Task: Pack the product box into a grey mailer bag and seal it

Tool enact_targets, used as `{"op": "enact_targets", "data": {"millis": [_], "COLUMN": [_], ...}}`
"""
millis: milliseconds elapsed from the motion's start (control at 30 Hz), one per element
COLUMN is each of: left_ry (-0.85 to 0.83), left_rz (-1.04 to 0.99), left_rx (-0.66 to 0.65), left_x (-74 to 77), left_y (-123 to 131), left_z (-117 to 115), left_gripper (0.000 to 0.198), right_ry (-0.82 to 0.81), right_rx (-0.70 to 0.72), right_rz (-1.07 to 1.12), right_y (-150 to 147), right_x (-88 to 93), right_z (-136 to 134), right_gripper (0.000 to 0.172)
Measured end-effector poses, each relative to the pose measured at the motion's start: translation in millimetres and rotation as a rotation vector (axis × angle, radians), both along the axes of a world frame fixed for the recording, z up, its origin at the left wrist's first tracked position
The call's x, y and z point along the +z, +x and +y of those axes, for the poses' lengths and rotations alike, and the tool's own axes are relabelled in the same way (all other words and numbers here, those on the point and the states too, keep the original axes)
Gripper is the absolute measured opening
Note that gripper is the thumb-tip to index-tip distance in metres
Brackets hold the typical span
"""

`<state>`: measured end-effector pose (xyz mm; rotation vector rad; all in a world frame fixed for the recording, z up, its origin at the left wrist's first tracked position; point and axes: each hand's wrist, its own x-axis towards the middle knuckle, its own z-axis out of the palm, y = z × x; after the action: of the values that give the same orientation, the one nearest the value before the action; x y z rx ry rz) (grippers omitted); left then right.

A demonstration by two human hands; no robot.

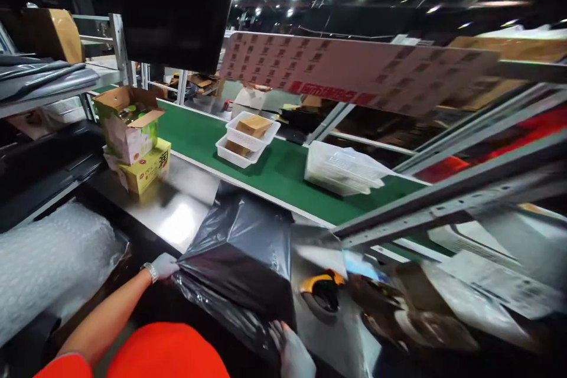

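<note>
1. The left grip point(165, 264), a hand in a pale glove with a metal watch band at the wrist, is closed on the left edge of one glossy black plastic mailer bag point(241, 260). The right grip point(293, 354), also pale-gloved, presses against the bag's lower right corner at about 5 o'clock of it; whether its fingers curl round the plastic I cannot tell.
2. There are two gloved hands and one black bag. The bag lies on the shiny steel desk point(177, 218) at about 6 o'clock of the view, just short of the green conveyor belt point(274, 171).
3. The bag looks full and boxy, with a flat top face, sharp folds along the near edge and loose crinkled plastic bunched at its far end.
4. Two cardboard cartons stand stacked at 10 o'clock: one open white and green carton point(129, 124) on one yellow carton point(146, 170).
5. On the belt at 12 o'clock sit two stacked white plastic baskets point(248, 139), each holding a brown parcel. At 2 o'clock is one pile of upturned white baskets point(341, 168).
6. One yellow and black handheld tool point(322, 289) lies on the desk just right of the bag.
7. One sheet of clear bubble wrap point(53, 260) lies at 8 o'clock.
</note>
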<state>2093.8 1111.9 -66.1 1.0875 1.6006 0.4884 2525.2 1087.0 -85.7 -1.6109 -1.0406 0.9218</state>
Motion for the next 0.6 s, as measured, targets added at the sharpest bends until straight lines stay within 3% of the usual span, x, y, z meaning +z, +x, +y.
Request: {"op": "enact_targets", "data": {"millis": [67,133,200,333,467,600], "left_ry": [-0.042,-0.071,-0.122,-0.217,-0.247,-0.248], "left_rz": [-0.095,-0.195,-0.290,-0.434,-0.516,-0.531], "left_rx": [0.001,0.010,0.021,0.040,0.060,0.032], "left_x": [5.2,4.0,-3.1,-16.3,-19.0,-19.9], "left_y": [-13.5,-26.2,-35.0,-42.1,-41.1,-35.6], "left_z": [-3.0,-1.1,4.3,11.0,10.8,13.1], "left_gripper": [0.035,0.041,0.042,0.038,0.042,0.048], "right_ry": [-0.052,-0.082,0.006,0.038,0.047,0.061], "right_rx": [0.017,0.233,0.481,0.642,0.738,0.651], "right_rz": [-0.050,-0.111,-0.106,-0.071,-0.161,-0.232], "right_y": [-34.7,-85.7,-140.8,-222.1,-249.6,-254.7], "right_x": [7.5,18.2,24.0,17.5,6.0,-4.1], "right_z": [-8.7,-8.6,2.5,28.1,29.4,19.6], "right_gripper": [0.038,0.045,0.046,0.036,0.023,0.021]}}
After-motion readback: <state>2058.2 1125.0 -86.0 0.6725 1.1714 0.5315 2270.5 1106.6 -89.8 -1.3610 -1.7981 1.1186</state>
